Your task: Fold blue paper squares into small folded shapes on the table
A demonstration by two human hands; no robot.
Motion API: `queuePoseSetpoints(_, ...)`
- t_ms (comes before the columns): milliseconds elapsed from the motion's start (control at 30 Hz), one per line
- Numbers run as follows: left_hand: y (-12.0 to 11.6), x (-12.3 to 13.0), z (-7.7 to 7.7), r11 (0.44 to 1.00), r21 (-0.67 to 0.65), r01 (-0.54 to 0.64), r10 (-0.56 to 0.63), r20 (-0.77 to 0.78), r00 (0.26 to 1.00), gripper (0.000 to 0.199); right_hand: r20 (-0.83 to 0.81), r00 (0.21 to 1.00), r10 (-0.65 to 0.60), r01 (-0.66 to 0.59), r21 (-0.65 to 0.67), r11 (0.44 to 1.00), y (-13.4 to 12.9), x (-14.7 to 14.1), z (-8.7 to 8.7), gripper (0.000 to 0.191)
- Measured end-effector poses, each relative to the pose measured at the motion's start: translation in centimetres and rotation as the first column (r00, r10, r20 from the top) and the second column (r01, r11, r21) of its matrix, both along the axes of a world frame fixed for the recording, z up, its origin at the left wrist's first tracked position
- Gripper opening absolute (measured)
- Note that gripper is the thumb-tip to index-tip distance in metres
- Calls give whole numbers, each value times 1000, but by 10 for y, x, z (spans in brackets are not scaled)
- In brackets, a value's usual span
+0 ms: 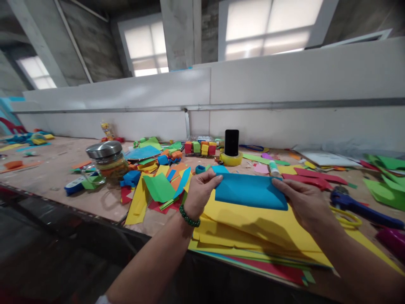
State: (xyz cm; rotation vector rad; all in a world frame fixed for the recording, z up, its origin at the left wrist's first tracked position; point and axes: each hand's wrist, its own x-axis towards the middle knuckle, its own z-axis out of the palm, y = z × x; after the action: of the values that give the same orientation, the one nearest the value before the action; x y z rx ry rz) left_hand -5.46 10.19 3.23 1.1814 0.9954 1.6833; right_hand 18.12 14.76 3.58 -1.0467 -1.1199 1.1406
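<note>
Pinching the blue sheet near its two top corners, the left hand and the right hand hold it up over the yellow stack. The left thumb and finger are closed on one corner, and the right thumb and finger are closed on the other. Some of the fingers are hidden, so I can't tell how far they reach behind the sheet. It looks like paper or thin foam, but I can't tell which. It should be very light, so a small pinch would be enough. It is likely bendy, not hard like a board. The top edge is pulled nearly straight between the hands, and the bottom looks a little round, as if it curls or folds there. The flat face looks smooth, so it might slide a bit if the pinch is too loose. A hard squeeze could leave a crease, and a strong tug could rip it if it is paper. The best spots to hold are the corners and the edges, with the thumb on one side and a finger on the other. The middle is best left alone, because pushing there could make a dent.
</note>
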Motion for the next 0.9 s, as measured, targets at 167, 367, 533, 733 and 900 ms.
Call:
queuePoseSetpoints(167,-2,-1,3,1000,-9,-13,12,-15,1000,31,95,995,-19,10,101,995,0,2,1,28)
queuePoseSetpoints(367,-4,1,2,999,-28,-26,27,48,998,27,226,972,-70,11,250,968,-5,5,0,24)
queuePoseSetpoints(533,-5,-1,1,996,-76,-40,47,93,995,27,277,956,-97,3,322,947,-9,5,-1,30)
queuePoseSetpoints(733,-2,-6,-8,997,-58,-45,48,50,998,26,269,959,-86,-8,331,944,-14,3,2,35)
queuePoseSetpoints(900,0,-8,-13,997,-41,-59,59,-8,998,26,287,941,-180,35,446,894,-15,2,2,27)
